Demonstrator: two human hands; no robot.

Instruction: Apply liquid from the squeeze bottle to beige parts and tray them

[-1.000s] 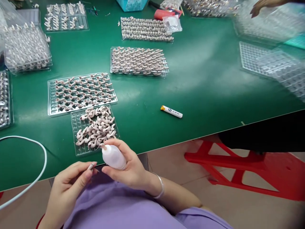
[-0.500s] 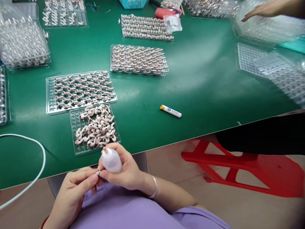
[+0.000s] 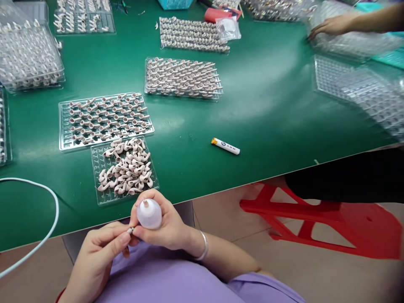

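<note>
Between thumb and fingertips my left hand pinches a small white earbud part, mostly covered by the fingers. My right hand is wrapped round a translucent squeeze bottle with a narrow tip, its nozzle end turned up toward me. The right thumb and a fingertip also touch the small part. Just beyond the hands, a clear tray bears a loose heap of white earbud shells. Behind it, a larger clear tray holds earbud shells in rows.
A white tube marked BMW lies on the green table. More filled trays stand farther back. At far right, another person's hand touches clear plastic packing. A white cable curves at left; a red stool stands below the table.
My right hand has tilted the bottle so its nozzle points more toward me. The other person's hand has moved left and down onto the plastic. The view has shifted slightly.
</note>
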